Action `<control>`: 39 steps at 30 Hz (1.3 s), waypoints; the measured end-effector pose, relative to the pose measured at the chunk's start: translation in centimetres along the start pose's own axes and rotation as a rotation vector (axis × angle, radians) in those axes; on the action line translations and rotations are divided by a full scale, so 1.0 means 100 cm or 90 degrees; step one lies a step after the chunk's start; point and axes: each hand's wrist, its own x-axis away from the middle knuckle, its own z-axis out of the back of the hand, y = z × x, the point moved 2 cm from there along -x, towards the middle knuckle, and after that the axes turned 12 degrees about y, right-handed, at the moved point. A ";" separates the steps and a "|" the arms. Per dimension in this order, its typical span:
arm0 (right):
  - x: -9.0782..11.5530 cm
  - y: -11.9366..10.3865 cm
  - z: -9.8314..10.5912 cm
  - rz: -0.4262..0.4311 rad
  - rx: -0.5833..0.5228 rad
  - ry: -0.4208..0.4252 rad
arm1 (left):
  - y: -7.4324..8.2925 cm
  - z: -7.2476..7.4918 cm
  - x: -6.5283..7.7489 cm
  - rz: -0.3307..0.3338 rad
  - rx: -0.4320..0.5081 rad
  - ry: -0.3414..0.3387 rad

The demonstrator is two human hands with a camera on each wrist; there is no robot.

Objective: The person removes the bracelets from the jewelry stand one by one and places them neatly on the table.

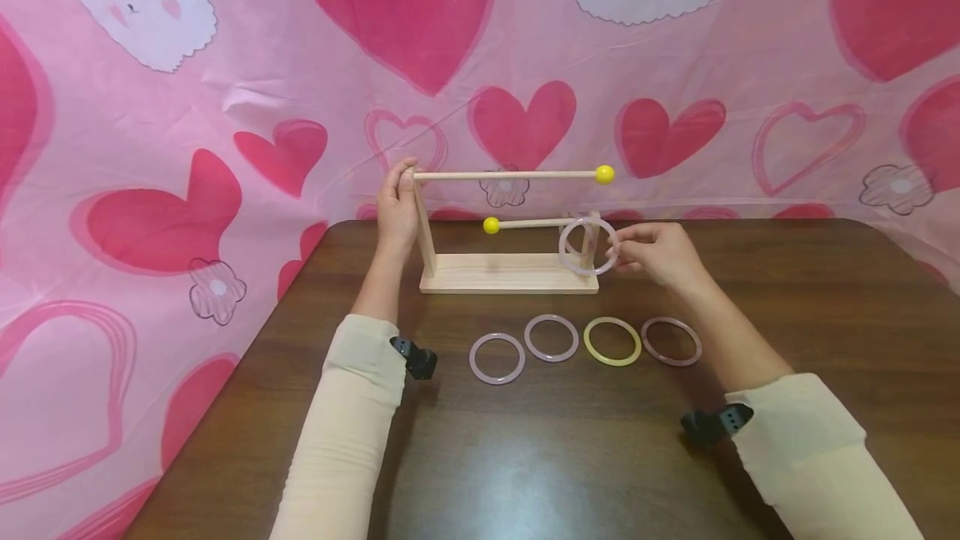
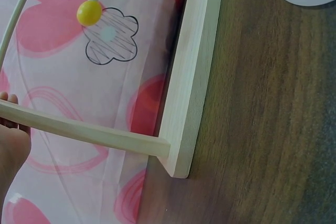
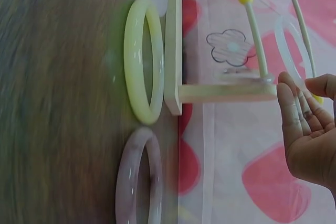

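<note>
My left hand [image 1: 397, 211] grips the top of the left post of a wooden bangle stand [image 1: 510, 284], whose two rods end in yellow balls. Between right thumb and fingers, my right hand [image 1: 663, 255] pinches a pale translucent bangle [image 1: 582, 271] by its right edge. That bangle is upright, below the upper rod [image 1: 517, 176] and in front of the right post. Another clear bangle [image 3: 257, 78] hangs on the lower rod [image 3: 255, 40], near its post. In the left wrist view, the left post [image 2: 79, 131] partly hides the left fingers.
Several bangles lie in a row on the brown table [image 1: 525, 457] before the stand: two lilac, one yellow [image 1: 615, 362] and one mottled purple [image 1: 678, 362]. A pink cloth [image 1: 247, 90] printed with hearts hangs behind the table.
</note>
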 end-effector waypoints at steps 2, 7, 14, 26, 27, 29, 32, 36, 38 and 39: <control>0.000 0.002 0.004 0.001 0.003 -0.013 | 0.000 0.000 0.000 0.000 0.001 0.000; 0.000 0.008 0.017 0.009 0.030 -0.032 | 0.000 0.000 0.000 0.009 0.005 -0.007; 0.001 0.015 0.034 0.017 0.054 -0.049 | 0.001 0.000 0.000 0.013 0.006 -0.008; 0.000 0.025 0.052 -0.001 0.093 -0.061 | 0.001 0.000 0.000 0.010 0.000 -0.004; 0.000 0.026 0.054 -0.004 0.094 -0.063 | 0.001 0.000 0.000 0.012 -0.001 -0.005; 0.000 0.027 0.057 -0.010 0.096 -0.065 | 0.001 0.000 0.000 0.015 -0.003 -0.005; 0.001 0.028 0.061 -0.018 0.087 -0.072 | 0.000 -0.001 0.000 0.014 -0.001 -0.006; 0.002 0.029 0.069 -0.026 0.092 -0.082 | 0.000 0.000 0.000 0.009 0.005 -0.006; 0.003 0.029 0.073 -0.028 0.099 -0.086 | 0.000 0.000 0.000 0.010 0.007 -0.006; 0.003 0.029 0.075 -0.029 0.104 -0.087 | 0.000 0.000 0.000 0.011 0.007 -0.006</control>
